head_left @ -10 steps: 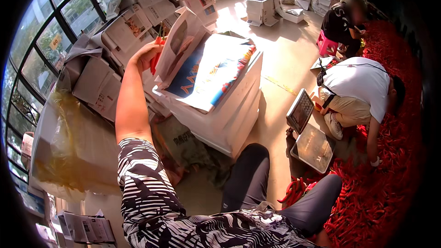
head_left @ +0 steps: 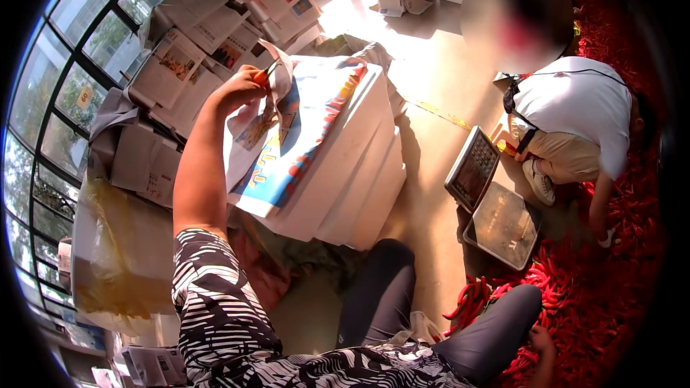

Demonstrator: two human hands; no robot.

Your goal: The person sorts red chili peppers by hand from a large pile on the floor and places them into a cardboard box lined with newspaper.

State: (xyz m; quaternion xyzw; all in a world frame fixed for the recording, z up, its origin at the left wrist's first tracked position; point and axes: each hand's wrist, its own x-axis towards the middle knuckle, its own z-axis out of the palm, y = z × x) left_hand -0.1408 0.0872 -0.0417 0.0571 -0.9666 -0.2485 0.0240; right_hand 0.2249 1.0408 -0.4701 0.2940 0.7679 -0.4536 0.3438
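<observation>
My left hand (head_left: 243, 90) is stretched out over a stack of white foam boxes (head_left: 352, 151), its fingers closed around red chili peppers (head_left: 261, 78) with green stems. A loose flap of newspaper (head_left: 282, 75) rises against that hand. Below it, a blue, white and red printed sheet (head_left: 305, 126) covers the top of the stack. Low at the right, beside my right knee, my right hand (head_left: 541, 339) hangs by a heap of red chili peppers (head_left: 568, 302). Its fingers look curled, and whatever they may hold is too small to make out.
A flat scale (head_left: 503, 226) with an upright keypad display (head_left: 472, 169) stands right of my knees. A person in a white shirt (head_left: 571, 115) bends over the peppers; another person (head_left: 517, 21) is farther back. Newspaper-lined boxes (head_left: 172, 65) line the window side.
The newspaper flap has folded down and the printed sheet lies more fully over the box. My left hand stays by the flap with the peppers. My right hand has come into view.
</observation>
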